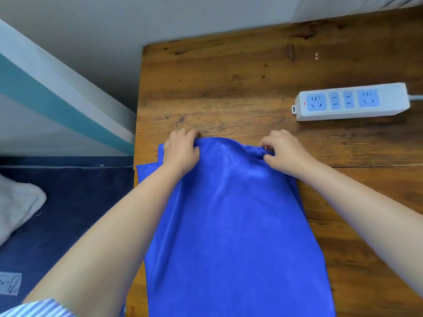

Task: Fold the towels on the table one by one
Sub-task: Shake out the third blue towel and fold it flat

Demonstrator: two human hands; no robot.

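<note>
One blue towel lies on the wooden desk, running from the near edge up toward the middle; a second blue layer shows beneath it at the left, though whether that is another towel or a folded part of the same one cannot be told. No label or writing shows on the cloth.

Two bare hands hold the towel's far edge. The left hand has its fingers curled over the far left corner, its grip clasped on the cloth. The right hand pinches the far right corner between thumb and fingertips, where the fabric bunches into small folds. Between the two hands the edge is slightly raised and arches away from the desk.

One white power strip sits on the desk well to the right of the hands, its cable leaving at the right edge. It has four pale blue socket panels and a small red mark near its left end; no brand can be read. Two tiny pale specks lie farther back on the wood.

Left of the desk is a dark blue surface with one white pillow-like bundle on it. At the lower left a grey patch carries cursive writing, too cut off to read. One striped blue-and-white sleeve shows at the bottom left.
</note>
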